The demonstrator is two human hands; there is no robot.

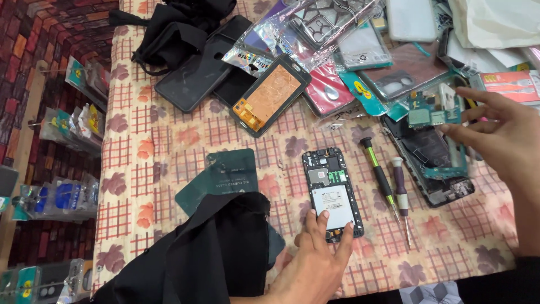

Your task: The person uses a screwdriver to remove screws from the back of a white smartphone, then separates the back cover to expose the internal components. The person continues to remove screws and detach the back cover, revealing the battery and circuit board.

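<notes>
The surface (169, 141) wears a beige cloth checked in red with purple flowers; brick-pattern flooring and racks of packaged goods (62, 197) lie to its left. Clear sleeves (315, 28) and a red box (514, 84) crowd the far edge. Two screwdrivers (388, 183) lie side by side. The left hand (315, 259) presses spread fingers on the opened phone (332, 191). The right hand (506, 135) pinches a green board (433, 110).
</notes>
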